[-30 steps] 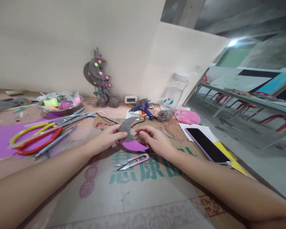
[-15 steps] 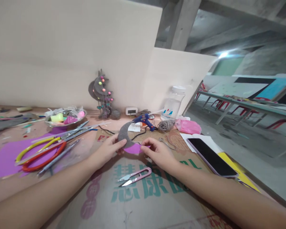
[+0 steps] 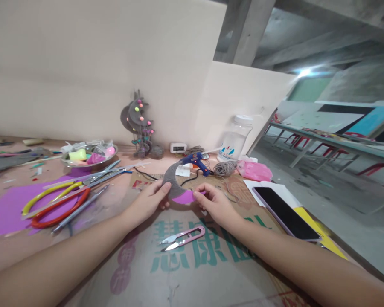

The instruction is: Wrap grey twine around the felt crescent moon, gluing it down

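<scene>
Held above the cardboard is a crescent, wrapped in grey yarn along its upper part and bare purple at its lower tip. My left hand pinches the wrapped part between thumb and fingers. My right hand is closed at the purple tip, thumb against forefinger; whether a strand of yarn is also in those fingers I cannot tell. Below the hands lie pink thread snips, blades pointing left. Behind the crescent rests a blue glue gun, beside a ball of grey yarn.
Scissors with yellow and red handles lie on purple sheet at left. A metal bowl holds craft bits. A decorated grey moon ornament, a clear bottle and a small timer stand behind. A phone lies right.
The view has shifted slightly, moving the scene a little right in the picture. Both hands keep hold of the crescent, which is turned slightly; the right fingers have closed in at its purple tip.
</scene>
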{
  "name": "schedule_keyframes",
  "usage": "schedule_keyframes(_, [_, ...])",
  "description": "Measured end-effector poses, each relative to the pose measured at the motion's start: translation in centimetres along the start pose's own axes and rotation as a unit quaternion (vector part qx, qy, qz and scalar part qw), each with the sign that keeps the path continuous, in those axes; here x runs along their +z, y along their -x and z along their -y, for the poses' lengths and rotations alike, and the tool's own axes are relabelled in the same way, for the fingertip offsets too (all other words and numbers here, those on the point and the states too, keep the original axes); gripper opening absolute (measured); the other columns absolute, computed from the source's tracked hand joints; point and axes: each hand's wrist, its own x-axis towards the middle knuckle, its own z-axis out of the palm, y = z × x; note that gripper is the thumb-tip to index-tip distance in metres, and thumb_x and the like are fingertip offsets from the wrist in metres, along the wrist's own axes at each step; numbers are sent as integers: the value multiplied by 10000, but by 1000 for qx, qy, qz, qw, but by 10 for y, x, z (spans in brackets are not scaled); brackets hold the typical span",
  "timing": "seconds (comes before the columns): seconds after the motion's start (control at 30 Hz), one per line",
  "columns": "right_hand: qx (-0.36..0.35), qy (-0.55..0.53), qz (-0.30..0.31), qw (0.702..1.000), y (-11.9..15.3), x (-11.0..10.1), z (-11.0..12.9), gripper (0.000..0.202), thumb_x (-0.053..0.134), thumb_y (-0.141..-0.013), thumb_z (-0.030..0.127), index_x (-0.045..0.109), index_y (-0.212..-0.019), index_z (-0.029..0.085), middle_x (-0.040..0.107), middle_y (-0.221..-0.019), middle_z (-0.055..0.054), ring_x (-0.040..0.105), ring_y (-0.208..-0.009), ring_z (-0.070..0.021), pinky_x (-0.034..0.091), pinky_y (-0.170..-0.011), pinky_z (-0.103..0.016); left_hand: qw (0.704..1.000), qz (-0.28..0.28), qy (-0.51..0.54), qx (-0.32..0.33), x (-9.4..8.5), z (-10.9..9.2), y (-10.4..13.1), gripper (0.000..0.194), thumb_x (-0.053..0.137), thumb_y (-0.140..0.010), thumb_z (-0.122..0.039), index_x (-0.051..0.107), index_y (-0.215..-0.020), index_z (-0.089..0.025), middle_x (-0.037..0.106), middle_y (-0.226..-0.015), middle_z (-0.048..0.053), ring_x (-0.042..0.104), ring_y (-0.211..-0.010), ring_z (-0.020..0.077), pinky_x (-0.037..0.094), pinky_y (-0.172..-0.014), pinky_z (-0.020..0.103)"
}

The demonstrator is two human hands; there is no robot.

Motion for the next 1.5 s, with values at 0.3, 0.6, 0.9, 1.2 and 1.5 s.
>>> schedule_keyframes(0.3, [11,7,17,1000,0,-1,-3,277,612,-767,447,502,-794,194,518,-586,54,450,-477,-79,346,-447,-200,1000,-16,15,-18,-1,3,-2,351,529,-813,-496,584,-788,-151,586,-585,-7,529,-519,113,414,-525,220])
schedule_keyframes(0.6, [-12,27,14,999,2,-1,-4,256,591,-788,438,504,-799,198,513,-579,54,433,-464,-75,356,-437,-199,994,-72,-77,13,-2,-6,2,355,578,-764,-511,601,-827,-162,620,-717,6,530,-601,136,400,-561,233])
schedule_keyframes(0.9, [-42,10,23,999,2,-1,-8,230,576,-822,417,506,-820,198,530,-579,59,454,-495,-72,364,-455,-191,986,-91,-123,73,-4,-6,6,297,502,-840,-420,556,-682,-174,552,-628,-26,472,-585,124,342,-554,225])
schedule_keyframes(1.2, [-46,23,18,999,-1,-3,-8,251,529,-851,444,500,-859,194,572,-619,34,469,-507,-80,369,-473,-201,988,-75,-126,45,-3,-5,6,264,556,-799,-432,581,-774,-170,541,-624,-29,483,-584,131,319,-509,223])
schedule_keyframes(1.5, [-343,352,170,854,27,-12,25,256,556,-862,394,594,-1025,200,604,-910,-56,538,-840,-166,433,-743,-305,994,-93,-49,43,-4,2,-1,279,473,-843,-382,557,-696,-160,534,-567,-23,483,-539,117,368,-529,219])
